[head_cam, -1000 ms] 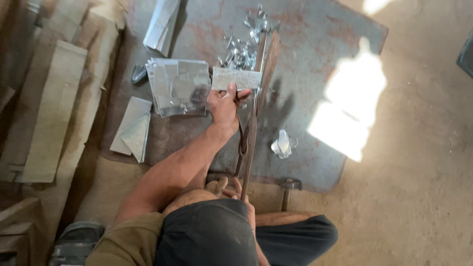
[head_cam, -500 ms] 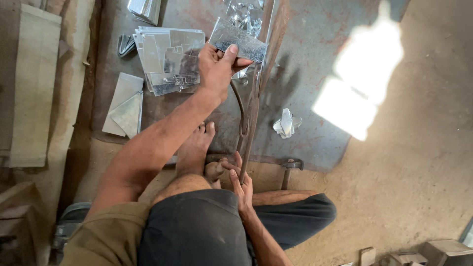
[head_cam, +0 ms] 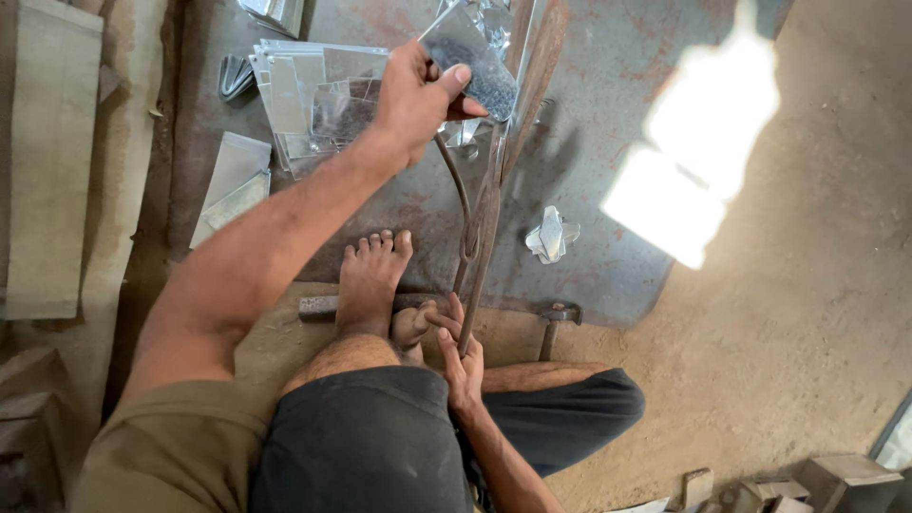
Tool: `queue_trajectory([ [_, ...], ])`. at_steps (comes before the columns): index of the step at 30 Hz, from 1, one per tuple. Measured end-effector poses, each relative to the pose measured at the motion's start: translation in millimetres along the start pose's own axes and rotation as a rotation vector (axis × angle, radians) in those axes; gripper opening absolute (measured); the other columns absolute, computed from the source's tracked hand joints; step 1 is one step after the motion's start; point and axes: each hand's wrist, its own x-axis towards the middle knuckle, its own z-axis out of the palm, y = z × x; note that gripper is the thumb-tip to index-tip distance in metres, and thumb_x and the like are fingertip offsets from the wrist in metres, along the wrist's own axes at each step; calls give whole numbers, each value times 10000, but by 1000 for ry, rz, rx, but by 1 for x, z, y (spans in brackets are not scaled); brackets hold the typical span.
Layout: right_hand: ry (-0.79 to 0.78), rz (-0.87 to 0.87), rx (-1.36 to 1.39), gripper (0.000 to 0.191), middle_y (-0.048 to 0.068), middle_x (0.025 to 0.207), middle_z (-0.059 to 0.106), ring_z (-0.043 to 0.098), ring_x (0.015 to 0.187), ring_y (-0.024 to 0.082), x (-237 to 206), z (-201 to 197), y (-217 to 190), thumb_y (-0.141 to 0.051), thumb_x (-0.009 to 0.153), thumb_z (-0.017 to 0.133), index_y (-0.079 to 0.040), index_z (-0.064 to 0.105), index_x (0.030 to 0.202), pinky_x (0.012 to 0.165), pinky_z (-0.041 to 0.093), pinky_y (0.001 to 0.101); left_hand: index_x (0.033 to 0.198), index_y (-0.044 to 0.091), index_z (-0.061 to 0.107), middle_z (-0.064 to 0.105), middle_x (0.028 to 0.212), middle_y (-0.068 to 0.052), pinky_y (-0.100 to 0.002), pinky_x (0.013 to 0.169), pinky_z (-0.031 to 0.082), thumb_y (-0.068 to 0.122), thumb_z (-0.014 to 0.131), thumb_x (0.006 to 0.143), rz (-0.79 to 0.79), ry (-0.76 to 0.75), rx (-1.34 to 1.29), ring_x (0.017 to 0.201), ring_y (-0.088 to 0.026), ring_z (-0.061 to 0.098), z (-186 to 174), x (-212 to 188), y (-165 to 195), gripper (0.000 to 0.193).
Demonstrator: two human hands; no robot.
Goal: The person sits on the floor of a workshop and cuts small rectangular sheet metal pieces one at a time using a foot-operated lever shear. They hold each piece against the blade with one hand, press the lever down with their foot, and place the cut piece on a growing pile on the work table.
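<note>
My left hand (head_cam: 418,95) grips a small sheet-metal piece (head_cam: 472,59) and holds it against the blades of large rusty shears (head_cam: 494,161) that stretch away from me. My right hand (head_cam: 461,356) is closed on the near handle end of the shears, close to my knee. My bare foot (head_cam: 370,275) rests on a metal bar (head_cam: 318,306) beside the shears. A stack of cut metal sheets (head_cam: 304,95) lies just left of my left hand on a grey steel floor plate (head_cam: 608,114).
A crumpled metal scrap (head_cam: 551,235) lies right of the shears. A hammer (head_cam: 553,323) sits at the plate's near edge. Folded sheet pieces (head_cam: 228,185) and wooden planks (head_cam: 47,161) lie at left. Sandy floor with a bright sun patch (head_cam: 693,161) is at right.
My left hand has lifted the metal piece up and forward along the shear blades. The view has tipped nearer, and my foot and right hand now show.
</note>
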Motion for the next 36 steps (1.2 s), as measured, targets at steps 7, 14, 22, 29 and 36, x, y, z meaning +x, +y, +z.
queue_trajectory([
  [7,-93,116,161,546,168,1734,228,219,1592,315,-28,-10,-29,-399,1045,470,55,713,1227,1229,217,497,1127,-20,604,753,914,-114,-386,696,709,37,601,1012,-80,-94,4,729,-196,783,-5,1,6,129],
  [14,4,51,33,545,267,1631,399,223,1601,334,-11,0,-14,-326,1008,566,34,587,1416,1256,189,472,1084,-71,581,701,900,-118,-360,618,699,-6,613,1018,-3,-168,161,709,-206,775,-1,7,27,98],
  [22,16,-17,114,661,217,1682,300,215,1592,303,4,-6,34,-138,983,602,39,348,1567,1270,181,427,1117,-51,511,611,941,-93,-333,620,689,-42,631,1012,48,-402,277,698,-230,764,-4,38,41,159],
  [29,15,-33,121,744,219,1697,254,237,1578,296,9,-9,48,-96,977,597,59,232,1607,1251,228,412,1055,-52,535,671,957,-102,-329,653,697,-11,652,1057,92,-474,344,741,-207,783,-7,45,37,124],
  [36,20,-30,193,796,233,1708,195,266,1555,298,19,-8,53,-72,982,585,49,132,1625,1228,291,431,1036,-41,569,662,939,-88,-315,604,659,-22,647,1037,78,-457,358,695,-189,756,1,38,45,80],
])
